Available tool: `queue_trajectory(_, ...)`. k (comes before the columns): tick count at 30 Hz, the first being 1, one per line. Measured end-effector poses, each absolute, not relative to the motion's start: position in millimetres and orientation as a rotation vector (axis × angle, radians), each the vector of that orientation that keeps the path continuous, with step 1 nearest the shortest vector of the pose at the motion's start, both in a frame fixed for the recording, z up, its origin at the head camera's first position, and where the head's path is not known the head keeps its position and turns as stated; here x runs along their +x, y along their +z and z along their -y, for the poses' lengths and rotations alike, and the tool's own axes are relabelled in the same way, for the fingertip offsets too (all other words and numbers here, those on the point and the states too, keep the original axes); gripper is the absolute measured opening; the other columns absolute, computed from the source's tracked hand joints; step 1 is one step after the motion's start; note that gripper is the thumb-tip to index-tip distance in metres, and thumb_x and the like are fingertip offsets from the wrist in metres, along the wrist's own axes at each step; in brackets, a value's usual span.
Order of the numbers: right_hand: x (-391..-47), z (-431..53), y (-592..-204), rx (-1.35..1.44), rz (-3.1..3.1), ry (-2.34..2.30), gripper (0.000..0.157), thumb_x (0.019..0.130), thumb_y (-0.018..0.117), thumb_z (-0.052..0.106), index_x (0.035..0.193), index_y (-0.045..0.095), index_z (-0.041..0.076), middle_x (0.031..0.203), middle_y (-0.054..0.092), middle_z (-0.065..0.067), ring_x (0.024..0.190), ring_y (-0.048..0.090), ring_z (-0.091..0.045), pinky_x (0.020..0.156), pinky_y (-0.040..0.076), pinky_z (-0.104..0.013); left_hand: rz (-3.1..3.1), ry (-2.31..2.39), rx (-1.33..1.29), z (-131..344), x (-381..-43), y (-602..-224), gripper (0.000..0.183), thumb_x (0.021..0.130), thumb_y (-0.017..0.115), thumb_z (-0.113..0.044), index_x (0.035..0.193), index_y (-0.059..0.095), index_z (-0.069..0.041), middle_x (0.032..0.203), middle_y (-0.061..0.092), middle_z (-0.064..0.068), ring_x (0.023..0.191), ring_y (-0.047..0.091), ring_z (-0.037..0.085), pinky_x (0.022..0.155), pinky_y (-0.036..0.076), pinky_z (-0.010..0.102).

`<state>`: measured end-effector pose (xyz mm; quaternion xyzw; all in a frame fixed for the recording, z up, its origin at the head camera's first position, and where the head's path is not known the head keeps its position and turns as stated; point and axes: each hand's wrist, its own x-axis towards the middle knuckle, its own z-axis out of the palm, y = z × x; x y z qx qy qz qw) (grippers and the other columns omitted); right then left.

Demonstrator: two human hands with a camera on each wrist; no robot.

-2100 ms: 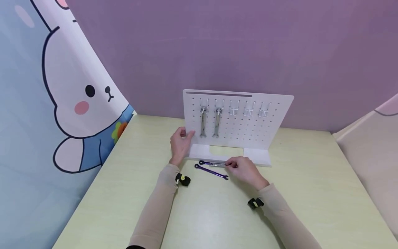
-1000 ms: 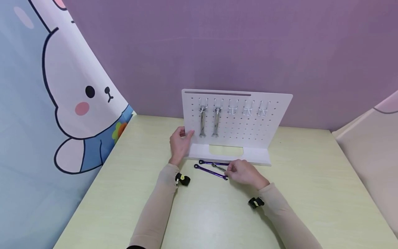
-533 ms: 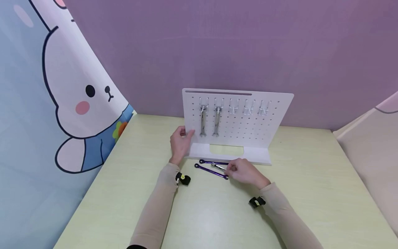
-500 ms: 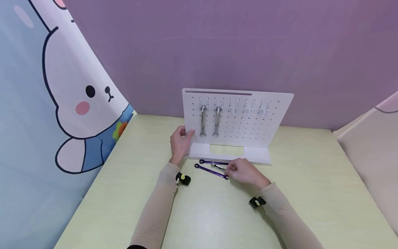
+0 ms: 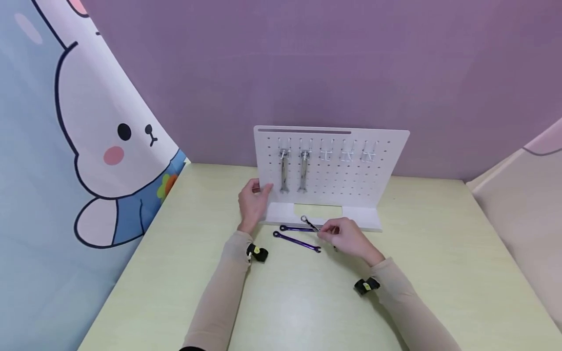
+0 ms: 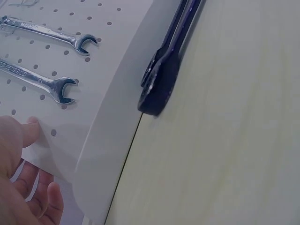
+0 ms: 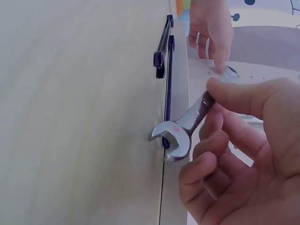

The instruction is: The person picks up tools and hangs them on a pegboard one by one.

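My right hand (image 5: 349, 237) pinches a silver combination wrench (image 7: 180, 133) between thumb and fingers, lifted off the table. Its ring end points up and left in the head view, its open end down toward the right. My left hand (image 5: 253, 204) grips the left edge of a white pegboard (image 5: 333, 180), thumb on the front face and fingers behind. Two silver wrenches (image 5: 284, 170) hang from the pegboard's left hooks. In front of its base lie two dark purple wrenches, one (image 5: 297, 242) nearer me and the other (image 5: 295, 228) close along the base, partly hidden by the right hand.
Wire hooks (image 5: 347, 152) without wrenches stand to the right on the pegboard. The pale table (image 5: 281, 302) spreads around it. A purple backdrop (image 5: 307, 73) rises behind, and a cartoon-print cloth (image 5: 114, 146) hangs at the left.
My right hand has drawn the silver wrench away from between the purple ones and raised it, its ring end now tilted upward. The left hand keeps its hold on the pegboard.
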<state>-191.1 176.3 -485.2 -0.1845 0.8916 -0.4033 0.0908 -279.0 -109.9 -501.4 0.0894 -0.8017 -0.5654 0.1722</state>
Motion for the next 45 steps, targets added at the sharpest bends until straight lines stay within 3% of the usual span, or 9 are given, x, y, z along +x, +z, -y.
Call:
queue_trajectory(14, -197, -176, -481, -0.411, -2.590, -1.369, 0.016, 0.101, 0.073, 0.024, 0.105, 0.078, 0.009, 0.091, 0.076, -0.008, 0.071, 0.063, -0.017, 0.060, 0.050, -0.025, 2.285, -1.619, 0.257, 110, -277, -498, 0.037, 0.097, 0.080, -0.033, 0.122, 0.071, -0.008, 0.119, 0.075, 0.013, 0.113, 0.068, 0.031, 0.103, 0.052, 0.050)
queue_trajectory(24, -201, -174, -475, -0.377, -2.596, -1.413, 0.023, 0.103, 0.069, 0.026, 0.111, 0.077, 0.006, 0.098, 0.076, -0.008, 0.085, 0.063, -0.017, 0.076, 0.050, -0.028, 2.272, -1.609, 0.243, 111, -278, -499, 0.036, 0.096, 0.080, -0.032, 0.121, 0.072, -0.008, 0.117, 0.076, 0.014, 0.112, 0.068, 0.032, 0.102, 0.052, 0.051)
queue_trajectory(32, -205, -172, -473, -0.338, -2.499, -1.491, 0.029, 0.104, 0.069, 0.027, 0.117, 0.073, 0.001, 0.102, 0.076, -0.012, 0.084, 0.066, -0.025, 0.071, 0.055, -0.029, 2.267, -1.626, 0.244, 110, -278, -499, 0.035, 0.096, 0.080, -0.032, 0.121, 0.072, -0.008, 0.118, 0.076, 0.014, 0.113, 0.069, 0.032, 0.103, 0.052, 0.052)
queue_trajectory(40, -206, -170, -469, -0.262, -2.487, -1.532, 0.031, 0.104, 0.070, 0.026, 0.122, 0.072, 0.001, 0.109, 0.075, -0.014, 0.092, 0.066, -0.022, 0.078, 0.059, -0.035, 2.248, -1.617, 0.236, 110, -279, -501, 0.034, 0.095, 0.081, -0.030, 0.119, 0.073, -0.007, 0.116, 0.077, 0.015, 0.111, 0.069, 0.033, 0.101, 0.052, 0.052)
queue_trajectory(45, -206, -168, -464, -0.274, -2.480, -1.556, 0.031, 0.105, 0.068, 0.024, 0.124, 0.070, -0.001, 0.111, 0.075, -0.015, 0.095, 0.066, -0.024, 0.078, 0.059, -0.033, 2.249, -1.617, 0.237, 110, -280, -502, 0.034, 0.096, 0.080, -0.032, 0.119, 0.073, -0.008, 0.115, 0.077, 0.014, 0.110, 0.069, 0.032, 0.101, 0.053, 0.051)
